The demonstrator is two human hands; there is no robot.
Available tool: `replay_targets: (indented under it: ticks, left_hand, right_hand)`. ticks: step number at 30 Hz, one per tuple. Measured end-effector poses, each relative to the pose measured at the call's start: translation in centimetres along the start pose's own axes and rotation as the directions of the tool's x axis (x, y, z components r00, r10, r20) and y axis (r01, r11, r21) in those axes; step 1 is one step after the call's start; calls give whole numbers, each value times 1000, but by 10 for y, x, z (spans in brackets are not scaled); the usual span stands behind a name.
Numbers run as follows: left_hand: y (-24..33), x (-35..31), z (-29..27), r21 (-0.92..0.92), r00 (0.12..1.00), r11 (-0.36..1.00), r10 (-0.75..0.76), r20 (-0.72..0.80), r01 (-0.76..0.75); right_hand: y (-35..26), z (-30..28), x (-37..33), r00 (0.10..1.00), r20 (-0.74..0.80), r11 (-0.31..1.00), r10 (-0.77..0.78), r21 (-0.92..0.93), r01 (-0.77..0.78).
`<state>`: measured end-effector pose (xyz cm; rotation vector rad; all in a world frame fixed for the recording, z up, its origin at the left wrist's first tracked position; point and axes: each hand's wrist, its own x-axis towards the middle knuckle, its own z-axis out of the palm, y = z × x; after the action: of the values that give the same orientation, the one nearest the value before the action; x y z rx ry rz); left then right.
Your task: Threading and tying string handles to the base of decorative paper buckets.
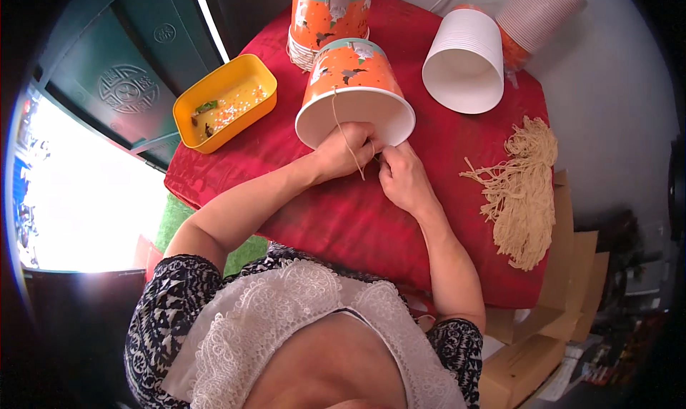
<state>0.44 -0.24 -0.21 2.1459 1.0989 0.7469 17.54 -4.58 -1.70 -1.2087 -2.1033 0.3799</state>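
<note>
An orange-and-green paper bucket [350,71] lies tipped on the red-covered table, its white open mouth facing me. My left hand [348,149] is at the lower rim, fingers curled and pinched together. Close beside it, my right hand [404,174] is closed too, its fingertips at the rim's lower right. A thin tan cord [339,120] hangs from the bucket's side across the mouth and over my left hand. Both hands seem to work the cord at the rim, though the spot between the fingertips is mostly hidden.
Behind stands a stack of similar buckets [330,16] with cords. A yellow tub [227,101] with small scraps sits at left. White nested buckets [466,62] lie at back right, near another stack [541,12]. A bundle of tan cords [525,194] lies right; cardboard boxes [529,362] are beyond the table.
</note>
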Motion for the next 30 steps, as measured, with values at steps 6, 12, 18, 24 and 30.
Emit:
replay_targets:
  ticks: [6, 12, 18, 24, 30]
  left_hand:
    - [-11, -2, 3, -92, 997, 993, 78, 26, -76]
    - [-11, -4, 11, 63, 993, 991, 114, 8, -114]
    - [-5, -7, 12, 119, 979, 973, 204, -23, -200]
    - [-7, -7, 11, 108, 984, 980, 174, -41, -169]
    - [-2, -3, -1, -117, 999, 992, -45, 10, 46]
  right_hand:
    - [7, -2, -2, 994, -88, 988, 58, 146, -44]
    - [5, 1, 1, 992, -55, 978, 112, 184, -100]
    - [7, 3, 1, 976, -137, 956, 169, 264, -128]
    - [1, 2, 2, 966, -109, 939, 233, 285, -194]
    - [8, 4, -1, 961, -216, 959, 172, 258, -113]
